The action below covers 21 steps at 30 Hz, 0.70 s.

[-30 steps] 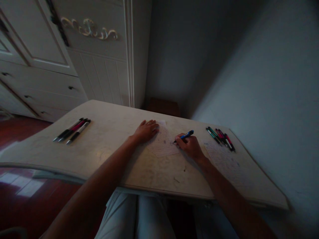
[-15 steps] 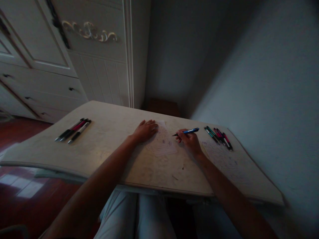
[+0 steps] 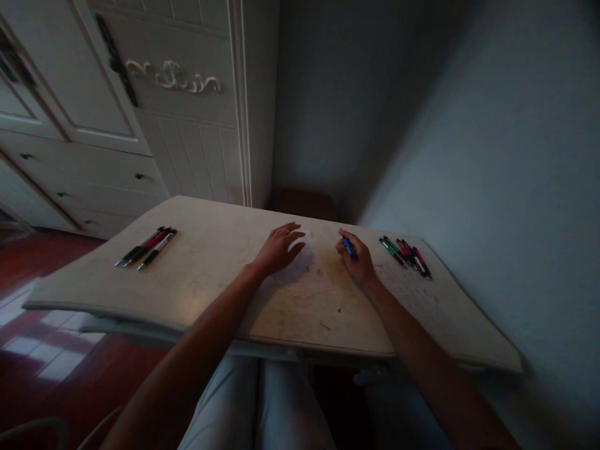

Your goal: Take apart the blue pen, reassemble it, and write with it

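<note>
A blue pen (image 3: pixel 349 247) is held in my right hand (image 3: pixel 359 259), its fingers closed round the barrel, just right of a sheet of paper (image 3: pixel 312 278) with scribbled marks. My left hand (image 3: pixel 277 250) is over the sheet's left side, thumb and fingers apart and nothing in them. Part of the paper lies hidden behind that hand. To the right of my right hand, a second written sheet (image 3: pixel 417 297) lies on the table, partly behind my forearm.
Several pens (image 3: pixel 412 256) lie at the table's right, near the wall (image 3: pixel 515 219). Another group of pens (image 3: pixel 149 247) rests at the left. The pale table (image 3: pixel 210 231) stands by a white cabinet (image 3: pixel 197 150). Small dark marks show near its front edge.
My left hand has lifted from lying flat on the paper, its thumb and fingers now spread. The pen in my right hand has swung from nearly level to steeply slanted.
</note>
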{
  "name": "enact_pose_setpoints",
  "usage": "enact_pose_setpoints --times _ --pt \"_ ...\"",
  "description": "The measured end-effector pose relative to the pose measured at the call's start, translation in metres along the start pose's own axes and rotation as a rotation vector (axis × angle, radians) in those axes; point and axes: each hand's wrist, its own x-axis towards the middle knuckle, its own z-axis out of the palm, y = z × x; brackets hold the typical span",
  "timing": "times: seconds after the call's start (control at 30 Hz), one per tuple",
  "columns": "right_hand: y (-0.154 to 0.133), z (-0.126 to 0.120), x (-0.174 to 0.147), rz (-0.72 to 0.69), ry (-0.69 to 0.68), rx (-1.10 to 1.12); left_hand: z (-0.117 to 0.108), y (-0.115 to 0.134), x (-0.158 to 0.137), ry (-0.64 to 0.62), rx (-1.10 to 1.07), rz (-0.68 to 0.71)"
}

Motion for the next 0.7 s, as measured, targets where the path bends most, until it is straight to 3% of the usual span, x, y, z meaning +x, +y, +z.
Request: enact_pose_setpoints --times 0.2,0.3,0.43,0.53,0.7 --pt "0.006 0.003 0.005 0.12 0.009 0.283 -0.009 0.029 -0.019 0.141 -0.069 -0.154" --pt "0.004 -0.001 0.008 0.125 0.084 0.279 -0.011 0.052 -0.042 0.189 -0.163 -0.25" --pt "0.005 -0.006 0.006 -0.007 0.169 0.081 -0.013 0.089 -0.087 0.369 -0.261 -0.292" --pt "0.006 -0.004 0.001 -0.145 0.097 -0.008 -0.014 0.11 -0.123 0.458 -0.319 -0.268" --pt "0.006 0.002 -0.001 -0.241 -0.007 -0.051 -0.015 0.118 -0.165 0.407 -0.267 -0.188"
